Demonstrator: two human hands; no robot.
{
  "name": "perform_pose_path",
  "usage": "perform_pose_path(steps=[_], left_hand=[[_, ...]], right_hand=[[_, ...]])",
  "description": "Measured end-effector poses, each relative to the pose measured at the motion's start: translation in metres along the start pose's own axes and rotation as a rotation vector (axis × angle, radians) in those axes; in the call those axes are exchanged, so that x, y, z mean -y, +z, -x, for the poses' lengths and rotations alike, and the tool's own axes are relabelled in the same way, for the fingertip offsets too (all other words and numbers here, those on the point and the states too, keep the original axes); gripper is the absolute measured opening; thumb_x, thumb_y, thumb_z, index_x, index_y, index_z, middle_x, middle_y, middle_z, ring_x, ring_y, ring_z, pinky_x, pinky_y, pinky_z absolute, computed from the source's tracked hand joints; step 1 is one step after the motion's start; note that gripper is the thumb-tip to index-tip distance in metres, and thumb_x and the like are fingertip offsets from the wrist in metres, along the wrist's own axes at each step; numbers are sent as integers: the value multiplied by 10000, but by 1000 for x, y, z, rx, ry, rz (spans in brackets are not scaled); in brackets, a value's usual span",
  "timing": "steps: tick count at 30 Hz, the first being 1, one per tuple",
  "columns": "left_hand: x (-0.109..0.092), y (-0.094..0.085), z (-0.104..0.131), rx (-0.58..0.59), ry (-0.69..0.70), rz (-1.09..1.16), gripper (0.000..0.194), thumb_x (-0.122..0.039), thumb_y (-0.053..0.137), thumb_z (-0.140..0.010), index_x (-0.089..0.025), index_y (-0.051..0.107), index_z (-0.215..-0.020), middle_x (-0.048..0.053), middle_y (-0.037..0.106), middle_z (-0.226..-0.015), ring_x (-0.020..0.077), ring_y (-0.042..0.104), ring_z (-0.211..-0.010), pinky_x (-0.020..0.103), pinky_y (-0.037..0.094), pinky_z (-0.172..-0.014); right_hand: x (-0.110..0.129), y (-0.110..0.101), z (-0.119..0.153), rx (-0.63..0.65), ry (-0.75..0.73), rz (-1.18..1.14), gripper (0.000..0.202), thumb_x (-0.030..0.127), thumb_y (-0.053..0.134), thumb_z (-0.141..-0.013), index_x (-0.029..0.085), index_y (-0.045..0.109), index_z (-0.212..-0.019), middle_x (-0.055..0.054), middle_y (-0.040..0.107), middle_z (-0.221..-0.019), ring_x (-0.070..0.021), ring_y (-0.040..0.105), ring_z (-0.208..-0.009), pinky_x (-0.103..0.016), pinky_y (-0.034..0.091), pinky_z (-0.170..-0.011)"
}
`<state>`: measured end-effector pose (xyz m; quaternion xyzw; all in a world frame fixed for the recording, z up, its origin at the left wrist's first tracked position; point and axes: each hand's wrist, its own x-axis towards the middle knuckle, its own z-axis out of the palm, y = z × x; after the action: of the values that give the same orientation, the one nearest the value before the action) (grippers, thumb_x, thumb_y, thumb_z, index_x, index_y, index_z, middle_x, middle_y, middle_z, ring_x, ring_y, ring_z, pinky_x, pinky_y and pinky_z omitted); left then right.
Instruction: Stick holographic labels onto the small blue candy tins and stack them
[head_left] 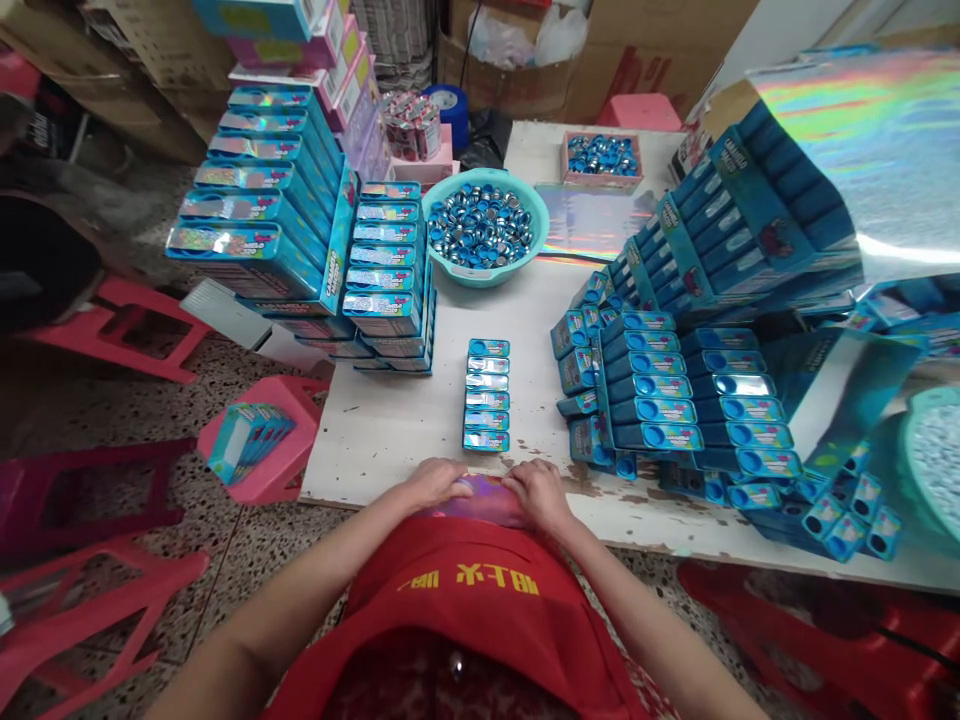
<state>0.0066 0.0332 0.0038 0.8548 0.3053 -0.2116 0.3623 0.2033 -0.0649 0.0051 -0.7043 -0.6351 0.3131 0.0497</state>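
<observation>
At the table's front edge, my left hand (436, 484) and my right hand (538, 490) are at the two ends of a purple and pink patterned piece (484, 500). It lies against the red apron, and the fingers of both hands curl over it. Just beyond the hands, a short column of small blue boxes (487, 397) stands on the white table (397, 420). Neither hand touches these boxes. Behind them is a turquoise basin (486, 277) full of small blue and silver round pieces (487, 225).
Tall stacks of blue boxes stand at the left (240, 250) and right (652, 380). A small box of round pieces (602, 158) is at the back. Another basin (919, 450) sits at the far right. Pink stools (292, 440) stand left of the table.
</observation>
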Motion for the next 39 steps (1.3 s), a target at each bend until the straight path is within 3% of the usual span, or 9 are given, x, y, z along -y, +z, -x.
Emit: perform_pose_path(steps=[7, 12, 20, 32, 36, 39], left_hand=[[11, -12, 3, 50, 10, 77, 376, -427, 405, -872, -190, 637, -695, 34, 622, -630, 174, 580, -657, 225, 313, -550], [28, -13, 11, 38, -1, 99, 284, -438, 491, -810, -197, 628, -746, 15, 606, -644, 153, 552, -629, 215, 270, -517], [45, -10, 18, 126, 20, 120, 351, -379, 389, -870, -171, 558, -644, -2, 523, -575, 111, 409, -534, 218, 248, -510], [63, -8, 26, 164, -14, 281, 464, -467, 338, -854, -171, 496, -532, 5, 548, -520, 112, 461, -532, 211, 351, -605], [68, -7, 27, 205, -26, 307, 470, -472, 335, -843, -168, 494, -522, 9, 559, -510, 117, 491, -538, 211, 368, -629], [69, -8, 29, 202, -69, 275, 462, -452, 330, -854, -161, 544, -566, 20, 599, -558, 129, 527, -570, 217, 369, -624]], right_hand=[[2, -3, -5, 1, 3, 16, 199, 316, 530, -872, 243, 680, -765, -40, 678, -794, -212, 541, -872, -338, 296, -814], [-3, -2, -5, 30, 10, -1, 183, 325, 529, -869, 244, 679, -802, -33, 681, -827, -196, 552, -846, -309, 320, -778], [-2, 0, -7, 16, 12, 6, 181, 316, 529, -867, 237, 677, -798, -33, 677, -808, -201, 554, -842, -301, 317, -755], [-18, 4, -5, 34, 11, -83, 204, 322, 522, -856, 221, 681, -777, -41, 666, -769, -191, 569, -808, -275, 355, -701], [-28, 4, -7, -34, -1, -278, 211, 298, 647, -739, 208, 665, -929, -51, 656, -924, -188, 569, -868, -279, 392, -739], [-45, 2, -4, -39, 108, -476, 276, 292, 714, -626, 196, 671, -881, -20, 645, -803, -166, 566, -731, -267, 404, -658]])
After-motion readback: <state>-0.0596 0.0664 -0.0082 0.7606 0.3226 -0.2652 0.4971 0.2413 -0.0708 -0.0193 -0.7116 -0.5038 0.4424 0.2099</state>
